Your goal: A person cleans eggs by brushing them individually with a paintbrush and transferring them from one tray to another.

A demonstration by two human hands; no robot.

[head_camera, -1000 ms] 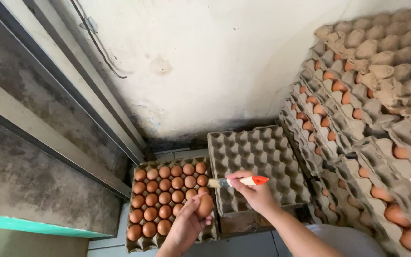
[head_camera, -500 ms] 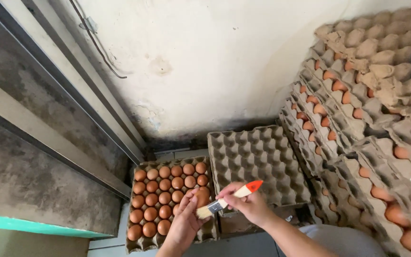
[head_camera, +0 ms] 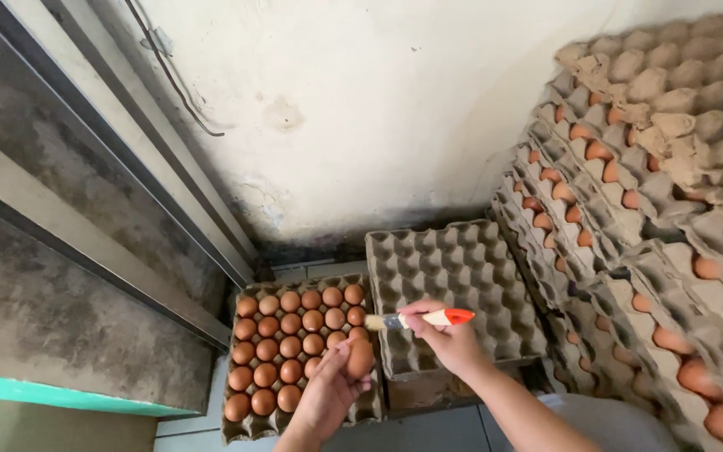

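Fingers of the left hand [head_camera: 328, 393] are closed around a single brown egg [head_camera: 360, 358], which is held upright above the right edge of a grey moulded-pulp egg tray filled with brown eggs [head_camera: 248, 427]. This filled tray is set on the tiled floor [head_camera: 428, 431], close to the foot of the stained white wall [head_camera: 361, 109]. The cups at its near right corner are hidden by the hand, so their contents cannot be told.

Fingers of the right hand [head_camera: 453, 343] are wrapped around a small paintbrush with a pale handle and an orange-red end [head_camera: 424, 319]. The brush is held roughly level, with its light bristles pointed left and positioned just above the held egg; whether contact is made cannot be told. The orange-red end is pointed right.

An empty grey moulded-pulp egg tray [head_camera: 462, 276] is placed just beside the filled tray, to its right, on top of a brown box [head_camera: 428, 389]. The right hand is held over the near left corner of this empty tray.

Leaning stacks of grey pulp trays with brown eggs between the layers [head_camera: 629, 209] are piled along the right side, well apart from the left hand. A grey metal frame [head_camera: 127, 209] is run along the left side, above a band of teal paint [head_camera: 43, 393].
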